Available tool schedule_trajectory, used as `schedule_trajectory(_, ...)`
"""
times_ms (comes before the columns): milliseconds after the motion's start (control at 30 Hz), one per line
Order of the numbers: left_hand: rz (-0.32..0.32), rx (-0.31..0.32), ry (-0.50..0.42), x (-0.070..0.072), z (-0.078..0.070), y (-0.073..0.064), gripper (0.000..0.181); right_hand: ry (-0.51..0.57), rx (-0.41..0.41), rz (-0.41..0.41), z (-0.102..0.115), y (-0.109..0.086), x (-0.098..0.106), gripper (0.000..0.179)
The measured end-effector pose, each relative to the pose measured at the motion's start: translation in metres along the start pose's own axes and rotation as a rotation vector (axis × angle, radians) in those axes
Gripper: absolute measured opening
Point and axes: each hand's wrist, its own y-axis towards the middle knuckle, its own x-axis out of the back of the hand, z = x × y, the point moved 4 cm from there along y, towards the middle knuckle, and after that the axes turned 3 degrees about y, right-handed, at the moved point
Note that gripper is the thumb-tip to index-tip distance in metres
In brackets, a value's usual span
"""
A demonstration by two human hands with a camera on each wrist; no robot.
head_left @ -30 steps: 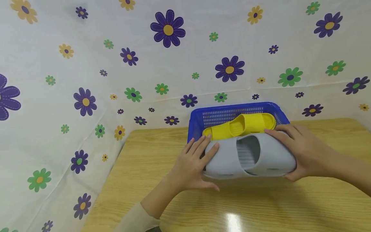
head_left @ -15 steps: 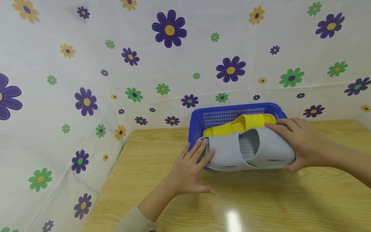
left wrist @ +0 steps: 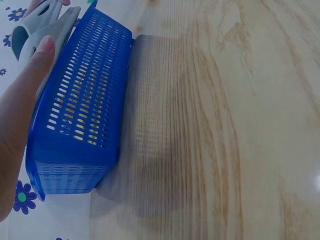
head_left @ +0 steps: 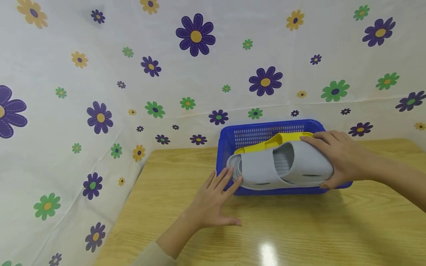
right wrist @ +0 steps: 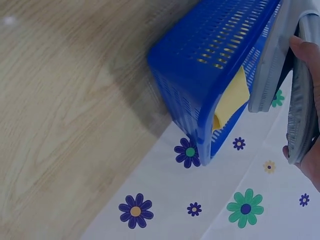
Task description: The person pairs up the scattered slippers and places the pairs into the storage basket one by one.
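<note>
A pair of grey slippers point(head_left: 257, 168) lies lengthwise over the front of a blue plastic basket point(head_left: 283, 191). My right hand point(head_left: 344, 157) grips the pair at its right end, and the right wrist view shows two stacked grey soles point(right wrist: 270, 75) tilted above the basket rim. Spread, straight fingers of my left hand point(head_left: 208, 207) touch the pair's left end, the thumb held apart. Behind the grey pair, yellow slippers point(head_left: 293, 137) sit inside the basket, partly hidden. How far down the grey pair reaches inside is hidden in the head view.
The basket stands on a wood-grain table point(head_left: 173, 177) near its back edge. Behind and to the left hangs a white cloth point(head_left: 126, 33) printed with purple, green and orange flowers. A light reflection shines on the table's front part.
The grey slippers have moved back over the basket, covering more of the yellow ones and exposing the basket's front rim. My right hand moved with them; my left hand slid toward their left end.
</note>
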Motion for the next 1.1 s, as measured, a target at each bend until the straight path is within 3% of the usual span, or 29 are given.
schedule_trajectory(200,0.067,0.005,0.000,-0.007,0.001,-0.003,0.104,0.012,0.005,0.022,-0.008,0.010,0.000,0.113)
schedule_trajectory(467,0.144,0.010,-0.018,-0.010,0.004,-0.006,0.103,-0.014,-0.024,0.140,-0.013,0.025,-0.007,0.109)
schedule_trajectory(800,0.159,0.011,-0.081,-0.009,0.003,-0.004,0.099,0.019,-0.065,0.270,-0.021,0.024,-0.025,0.107)
schedule_trajectory(1100,0.221,0.021,-0.106,-0.011,0.004,-0.003,0.098,0.062,-0.104,0.315,-0.028,0.019,-0.045,0.104)
